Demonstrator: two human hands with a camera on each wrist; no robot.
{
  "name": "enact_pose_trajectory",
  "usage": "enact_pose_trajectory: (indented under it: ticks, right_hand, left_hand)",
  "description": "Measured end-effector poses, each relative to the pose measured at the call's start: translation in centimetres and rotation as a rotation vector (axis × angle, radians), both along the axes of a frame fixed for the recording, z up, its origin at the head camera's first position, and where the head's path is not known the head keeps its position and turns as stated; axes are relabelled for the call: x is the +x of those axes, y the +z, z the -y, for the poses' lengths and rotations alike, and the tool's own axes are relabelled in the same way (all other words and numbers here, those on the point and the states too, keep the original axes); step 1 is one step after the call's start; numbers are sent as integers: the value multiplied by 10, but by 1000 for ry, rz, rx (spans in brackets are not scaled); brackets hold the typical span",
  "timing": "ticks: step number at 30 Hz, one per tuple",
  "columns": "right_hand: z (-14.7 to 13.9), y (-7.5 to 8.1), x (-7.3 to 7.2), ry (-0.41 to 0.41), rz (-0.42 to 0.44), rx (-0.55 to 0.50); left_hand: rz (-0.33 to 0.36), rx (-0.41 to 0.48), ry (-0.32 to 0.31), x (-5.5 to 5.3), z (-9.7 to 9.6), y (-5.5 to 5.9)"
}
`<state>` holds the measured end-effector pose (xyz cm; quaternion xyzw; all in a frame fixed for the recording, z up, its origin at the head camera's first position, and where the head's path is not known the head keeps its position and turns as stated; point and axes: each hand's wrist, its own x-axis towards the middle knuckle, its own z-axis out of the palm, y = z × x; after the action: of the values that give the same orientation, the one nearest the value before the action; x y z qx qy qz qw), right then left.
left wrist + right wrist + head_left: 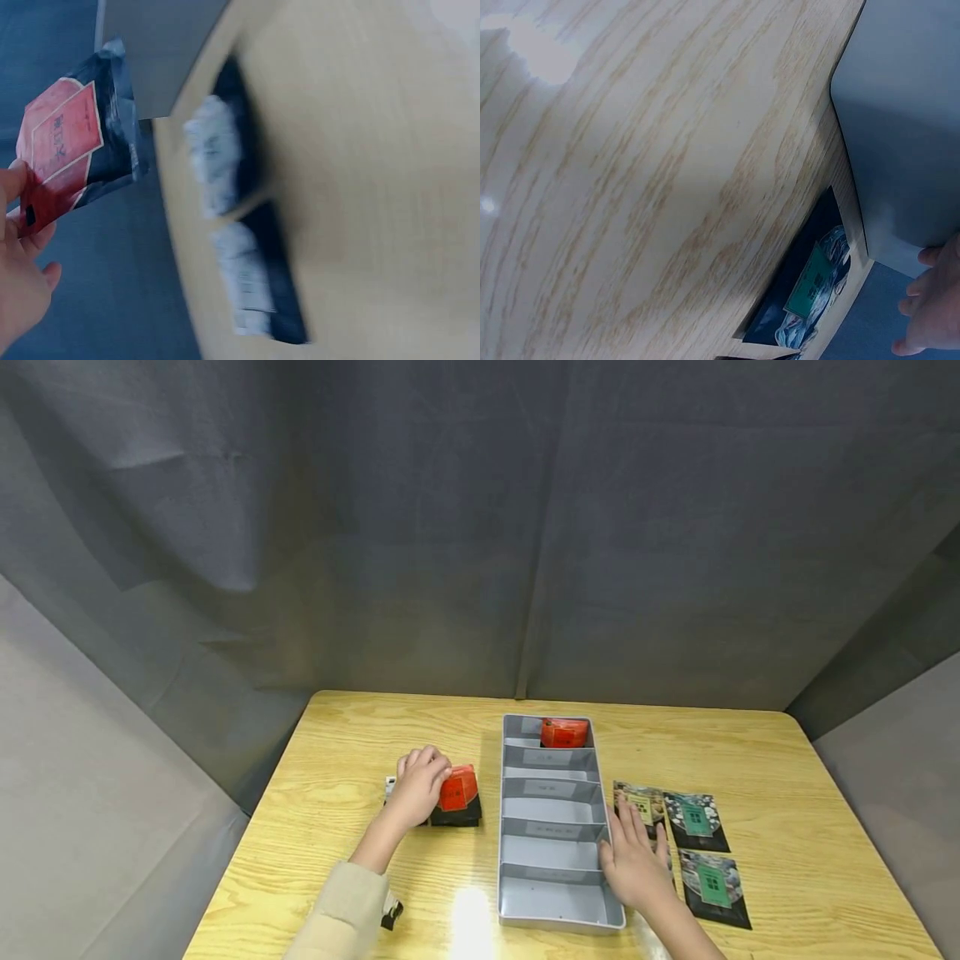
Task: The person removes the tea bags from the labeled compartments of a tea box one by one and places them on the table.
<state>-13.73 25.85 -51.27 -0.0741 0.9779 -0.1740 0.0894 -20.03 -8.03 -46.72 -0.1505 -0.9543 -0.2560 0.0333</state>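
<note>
My left hand pinches the edge of a red and black packet, raised above the table in the left wrist view. Two white and black packets lie below it, somewhat blurred. My right hand lies along the right side of a grey divided tray, fingers extended, thumb by the rim. Its fingertips appear against the outer wall in the right wrist view. Another red packet sits in the tray's far compartment. A yellow-labelled packet is partly covered by my right hand.
Two green-labelled packets lie on the wooden table at the right. A packet corner shows beside my left sleeve. Labels mark several of the tray's dividers. Grey cloth hangs behind the table.
</note>
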Motion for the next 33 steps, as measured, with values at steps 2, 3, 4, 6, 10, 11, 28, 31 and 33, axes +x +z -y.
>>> enact_pose_trajectory:
  ticks: [2, 3, 4, 6, 10, 11, 28, 31, 33]
  right_hand:
    - [0, 0, 0, 1, 1, 3]
    - [0, 1, 0, 1, 2, 3]
    - [0, 1, 0, 1, 1, 5]
    - [0, 2, 0, -1, -3, 2]
    - [0, 2, 0, -1, -4, -3]
    - [0, 2, -1, -1, -4, -3]
    - [1, 1, -1, 2, 9, -7]
    - [1, 1, 0, 0, 7, -7]
    - [1, 1, 0, -1, 4, -6]
  left_hand:
    - [41, 4, -7, 10, 4, -10]
    - [60, 6, -11, 14, 6, -15]
    - [75, 5, -15, 17, 7, -20]
    - [107, 8, -26, 24, 8, -30]
    - [141, -16, -36, 33, 8, -47]
    - [148, -25, -40, 35, 7, -50]
    - [-78, -314, -86, 48, -1, -88]
    - [-116, -320, -73, 49, -1, -92]
    - [-130, -311, -62, 49, 0, -95]
